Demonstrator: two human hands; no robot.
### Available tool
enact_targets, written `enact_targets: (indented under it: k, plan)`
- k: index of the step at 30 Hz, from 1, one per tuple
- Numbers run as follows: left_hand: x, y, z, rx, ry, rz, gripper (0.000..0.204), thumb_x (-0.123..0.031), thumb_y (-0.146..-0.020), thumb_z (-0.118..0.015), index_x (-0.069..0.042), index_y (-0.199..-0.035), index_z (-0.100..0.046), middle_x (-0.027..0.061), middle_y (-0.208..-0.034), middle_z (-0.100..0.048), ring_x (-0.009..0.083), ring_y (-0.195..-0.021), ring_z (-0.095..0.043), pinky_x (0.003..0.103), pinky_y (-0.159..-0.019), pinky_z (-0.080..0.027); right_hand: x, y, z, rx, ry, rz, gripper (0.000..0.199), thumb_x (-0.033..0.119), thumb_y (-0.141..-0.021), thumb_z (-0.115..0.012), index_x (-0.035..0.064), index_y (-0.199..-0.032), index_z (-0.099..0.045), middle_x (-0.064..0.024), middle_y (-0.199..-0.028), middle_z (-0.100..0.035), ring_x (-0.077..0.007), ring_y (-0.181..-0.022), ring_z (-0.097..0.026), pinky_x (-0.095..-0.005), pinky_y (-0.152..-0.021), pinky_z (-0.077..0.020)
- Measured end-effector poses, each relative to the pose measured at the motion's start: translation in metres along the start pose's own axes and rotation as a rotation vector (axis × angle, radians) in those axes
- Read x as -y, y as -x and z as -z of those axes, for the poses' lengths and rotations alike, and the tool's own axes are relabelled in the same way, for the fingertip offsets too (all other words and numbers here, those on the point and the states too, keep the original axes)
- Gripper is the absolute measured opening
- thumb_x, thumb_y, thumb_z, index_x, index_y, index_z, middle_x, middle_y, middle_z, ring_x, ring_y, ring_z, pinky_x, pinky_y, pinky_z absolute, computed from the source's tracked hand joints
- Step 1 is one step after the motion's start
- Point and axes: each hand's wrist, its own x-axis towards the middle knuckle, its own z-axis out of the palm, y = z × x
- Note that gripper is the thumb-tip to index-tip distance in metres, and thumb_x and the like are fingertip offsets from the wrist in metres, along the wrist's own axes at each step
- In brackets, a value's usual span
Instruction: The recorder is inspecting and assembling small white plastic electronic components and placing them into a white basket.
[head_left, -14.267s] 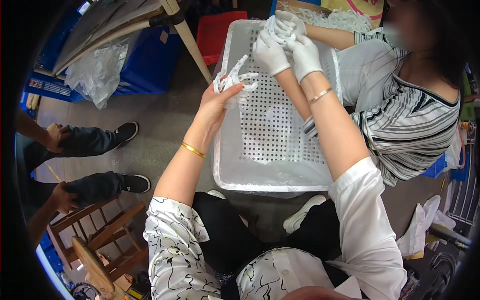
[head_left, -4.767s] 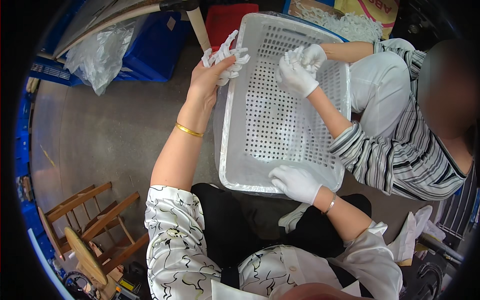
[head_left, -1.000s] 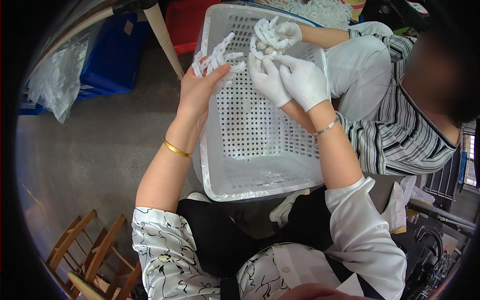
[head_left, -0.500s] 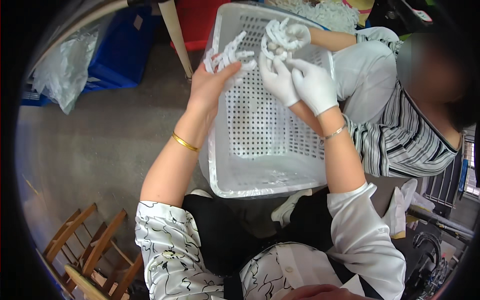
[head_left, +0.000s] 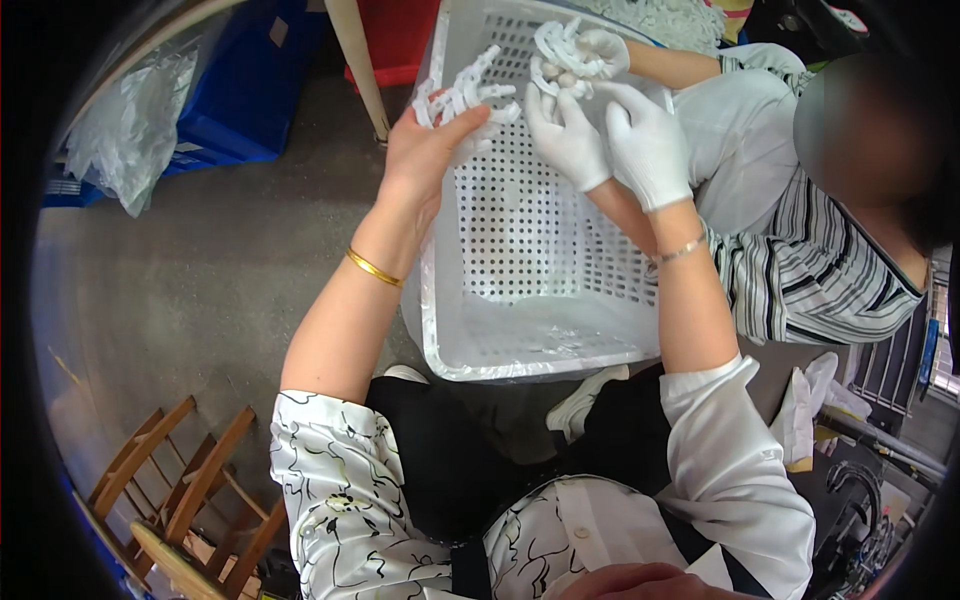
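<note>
My bare left hand (head_left: 425,140) is closed around a bunch of slim, branching white plastic pieces (head_left: 468,92), held above the far left of a white perforated basket (head_left: 515,235). My right hand (head_left: 648,150), in a white glove, is over the basket's right side. Its thumb and index finger are apart, and nothing shows between them; its other fingers are partly hidden. Just left of it, a co-worker's two white-gloved hands (head_left: 570,145) hold a bundle of curved white plastic pieces (head_left: 565,48). Whether my right fingertips touch that bundle is hard to tell.
Clear plastic film lines the basket. The co-worker in a striped top (head_left: 810,280) sits close on the right. A pale table leg (head_left: 357,65) and a blue bin (head_left: 235,100) stand to the left. Wooden stools (head_left: 195,490) are at lower left. More white pieces (head_left: 665,22) lie at the back.
My right hand has shifted slightly up and to the right. The co-worker's hands and their bundle have risen a little. My left hand keeps its bunch, slightly higher in view.
</note>
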Motion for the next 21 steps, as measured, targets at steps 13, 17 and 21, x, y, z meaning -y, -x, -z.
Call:
enact_targets:
  k: [13,17,21]
  plan:
    - [-0.001,0.003,0.003,-0.007,-0.044,0.079,0.055,-0.007,-0.080,-0.079,0.003,-0.127,-0.052,0.0100,-0.115,-0.065,0.0163,-0.102,-0.063,0.029,-0.090,-0.050,0.025,0.071,-0.012,0.036,-0.082,0.097,0.018,0.015,-0.091,-0.057,0.0126,-0.104,-0.069,-0.0198,-0.085,-0.067,-0.0368,-0.078,-0.067,-0.0412,-0.069,-0.0521]
    - [0.001,0.000,0.008,-0.012,-0.051,0.070,0.055,-0.008,-0.079,-0.079,0.002,-0.126,-0.052,0.0099,-0.115,-0.065,0.0166,-0.102,-0.063,0.030,-0.090,-0.051,0.028,0.081,-0.018,0.100,-0.055,0.089,0.017,0.017,-0.092,-0.057,0.0142,-0.103,-0.070,-0.0172,-0.083,-0.068,-0.0349,-0.075,-0.067,-0.0413,-0.067,-0.0522]
    - [0.002,0.002,0.006,0.008,-0.047,0.066,0.056,-0.007,-0.079,-0.079,0.002,-0.127,-0.052,0.0099,-0.115,-0.065,0.0166,-0.102,-0.063,0.030,-0.090,-0.051,0.024,0.090,-0.024,0.085,-0.073,0.112,0.017,0.018,-0.092,-0.057,0.0145,-0.102,-0.071,-0.0153,-0.081,-0.069,-0.0334,-0.074,-0.067,-0.0402,-0.067,-0.0525]
